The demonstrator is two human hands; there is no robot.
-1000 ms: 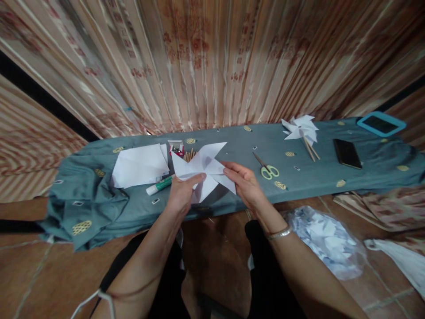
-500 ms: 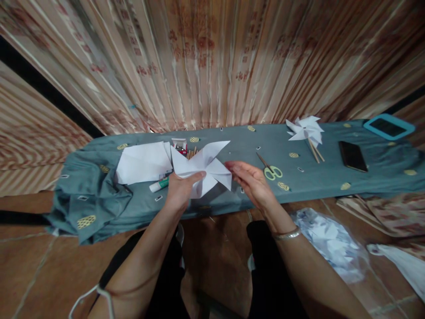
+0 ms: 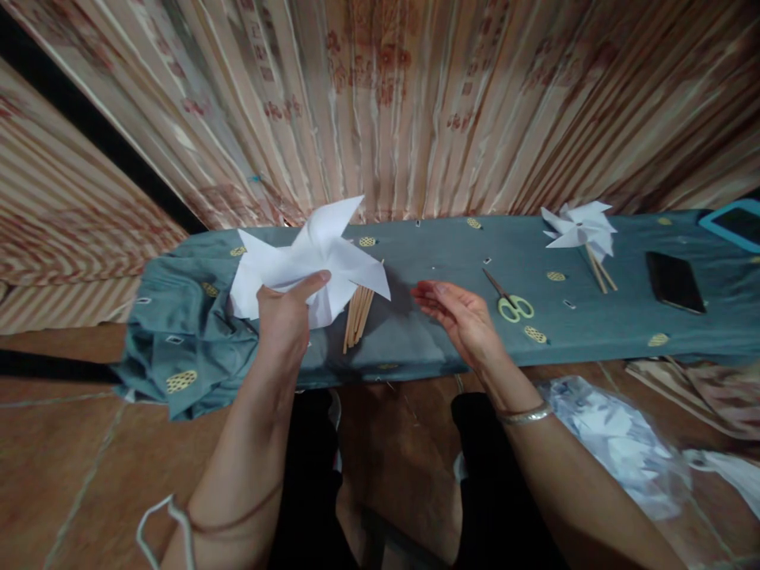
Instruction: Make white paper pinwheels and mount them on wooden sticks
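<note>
Up off the table cloth (image 3: 594, 332) in the left hand (image 3: 286, 315), pinched at the middle: paper pinwheel (image 3: 309, 261), blades kept uncrushed; right hand (image 3: 461, 314) open, empty, beside wooden sticks (image 3: 358, 315).

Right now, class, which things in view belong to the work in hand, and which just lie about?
In hand:
left hand holding paper pinwheel
right hand, open
wooden sticks

Lying about:
scissors
finished pinwheels
phone
bag of paper scraps
</note>
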